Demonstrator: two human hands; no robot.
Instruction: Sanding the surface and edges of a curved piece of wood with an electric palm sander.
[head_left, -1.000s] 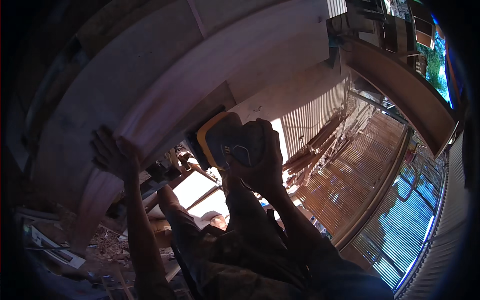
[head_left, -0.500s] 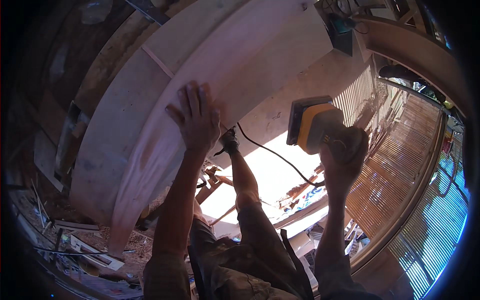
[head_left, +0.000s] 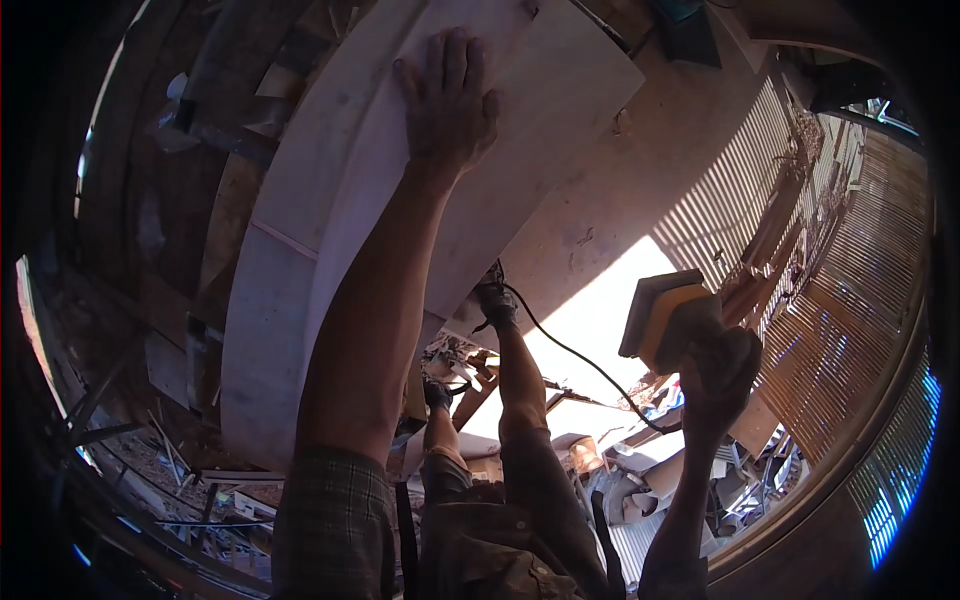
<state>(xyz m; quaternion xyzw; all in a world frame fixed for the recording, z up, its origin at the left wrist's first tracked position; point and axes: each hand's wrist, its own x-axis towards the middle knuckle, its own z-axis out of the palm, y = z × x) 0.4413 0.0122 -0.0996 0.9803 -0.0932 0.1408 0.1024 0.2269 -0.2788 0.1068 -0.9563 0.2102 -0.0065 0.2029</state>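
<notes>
The person's right hand (head_left: 722, 380) is clamped around the sander (head_left: 682, 318), its fingers wrapped over the rounded grip. The sander is grey with an orange band, and its flat pad (head_left: 648, 312) is tilted up and faces left, toward the board (head_left: 545, 110). It hangs to the right of the board, well apart from it, with the sunlit floor (head_left: 590, 315) showing beyond. Whether the sander has a dust box, and what might be in it, cannot be told: hand and shadow cover that part.

The left hand (head_left: 448, 115) lies palm down on the board, holding nothing, the fingers straight and the thumb apart from them. The board is large and pale, with a curved left edge and a smooth strip running along it under the hand.

A black cord (head_left: 572, 350) bends from beside one foot (head_left: 495, 302) over the bright floor to the right wrist; its join with the sander is hidden. The other foot (head_left: 437, 394) is lower, near wood scraps (head_left: 478, 378). Among the clutter sits a round orange-brown thing (head_left: 585, 455), too small to tell whether it is a pot or what is in it. Slatted panels (head_left: 850, 250) stand at the right.
</notes>
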